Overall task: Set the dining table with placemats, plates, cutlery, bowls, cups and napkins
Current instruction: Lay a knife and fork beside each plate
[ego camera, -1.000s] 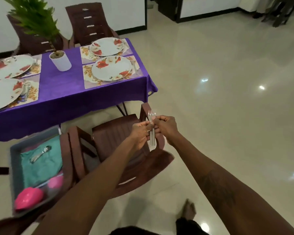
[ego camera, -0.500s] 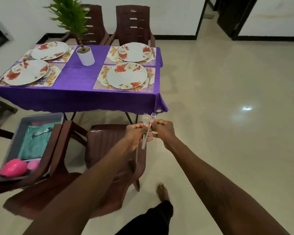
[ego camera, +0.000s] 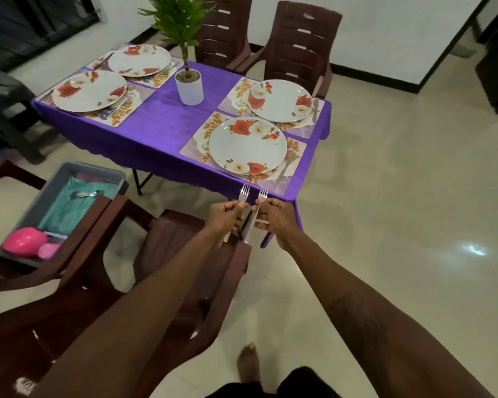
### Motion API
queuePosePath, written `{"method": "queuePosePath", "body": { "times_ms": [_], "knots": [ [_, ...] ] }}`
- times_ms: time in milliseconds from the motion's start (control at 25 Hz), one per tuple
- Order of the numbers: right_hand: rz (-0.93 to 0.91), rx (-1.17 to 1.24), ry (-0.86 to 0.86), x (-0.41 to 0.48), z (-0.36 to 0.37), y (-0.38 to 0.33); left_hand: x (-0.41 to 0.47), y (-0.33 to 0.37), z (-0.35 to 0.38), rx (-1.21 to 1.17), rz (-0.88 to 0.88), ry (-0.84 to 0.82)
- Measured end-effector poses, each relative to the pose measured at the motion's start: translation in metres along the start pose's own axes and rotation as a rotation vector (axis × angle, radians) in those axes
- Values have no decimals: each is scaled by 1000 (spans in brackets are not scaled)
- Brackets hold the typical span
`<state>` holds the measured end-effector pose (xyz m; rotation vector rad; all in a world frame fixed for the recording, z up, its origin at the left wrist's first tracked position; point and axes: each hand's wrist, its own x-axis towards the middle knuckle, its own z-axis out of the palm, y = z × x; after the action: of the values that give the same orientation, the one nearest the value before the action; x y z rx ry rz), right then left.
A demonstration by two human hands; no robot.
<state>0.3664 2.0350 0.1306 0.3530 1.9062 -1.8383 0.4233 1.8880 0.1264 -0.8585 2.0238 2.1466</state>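
Note:
My left hand (ego camera: 224, 216) grips one fork (ego camera: 243, 193) and my right hand (ego camera: 274, 215) pinches a second fork (ego camera: 261, 195), tines up, just off the near corner of the purple-clothed table (ego camera: 161, 127). Several floral plates sit on placemats: the nearest plate (ego camera: 247, 145) has a knife (ego camera: 285, 165) lying on its placemat to the right, another plate (ego camera: 281, 100) lies behind it, and two more plates (ego camera: 89, 90) (ego camera: 139, 59) are on the left side.
A white pot with a green plant (ego camera: 189, 87) stands mid-table. Brown plastic chairs (ego camera: 190, 254) are under my arms and behind the table. A grey bin (ego camera: 52, 185) on a left chair holds teal cloth, cutlery and pink bowls (ego camera: 25, 242). Open tiled floor lies to the right.
The two forks, held together before, are now apart, one in each hand. My view has swung so the table sits closer and more centred ahead.

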Motion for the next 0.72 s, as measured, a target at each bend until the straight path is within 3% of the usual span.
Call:
{"method": "queuePosePath", "body": {
  "times_ms": [360, 560, 720],
  "knots": [
    [24, -68, -320, 149, 30, -74, 149, 45, -8, 38, -57, 263],
    [78, -147, -428, 225, 43, -104, 219, 82, -41, 98, -6, 565],
    [142, -200, -465, 279, 63, -102, 292, 88, -70, 133, -61, 598]
  ]
}}
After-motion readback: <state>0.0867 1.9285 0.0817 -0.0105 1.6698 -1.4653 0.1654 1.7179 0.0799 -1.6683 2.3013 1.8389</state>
